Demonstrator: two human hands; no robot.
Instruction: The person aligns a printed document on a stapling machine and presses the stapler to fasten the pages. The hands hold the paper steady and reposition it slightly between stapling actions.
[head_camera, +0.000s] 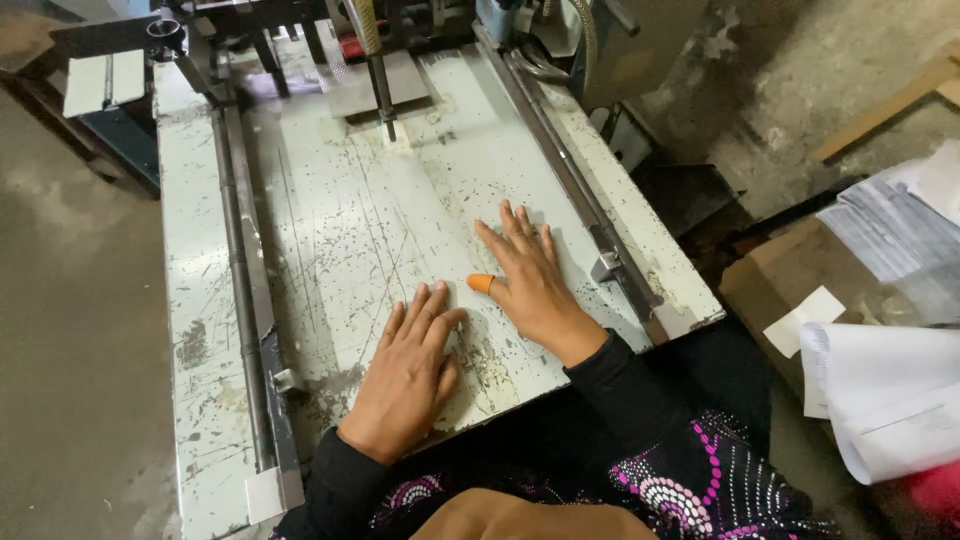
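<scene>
Scratched pale metal table (330, 230) under both hands.

Painted metal tabletop (340, 230), pale grey-white, matt, heavily scratched and chipped, dark bare patches showing through. Dull steel guide rails (240, 270) along both sides, worn smooth. Left hand (405, 375) and right hand (530, 280) bare, flat against the scuffed paint; orange rubber cap (481, 283) on the right thumb, slightly glossy. Black cloth sleeves (630, 385), soft and matt, with pink and white dotted print. Stacked white paper sheets (890, 395) at the right, smooth, edges curling. Brown cardboard (780, 265) beneath, dull. Rough, stained concrete floor (70, 320).
</scene>
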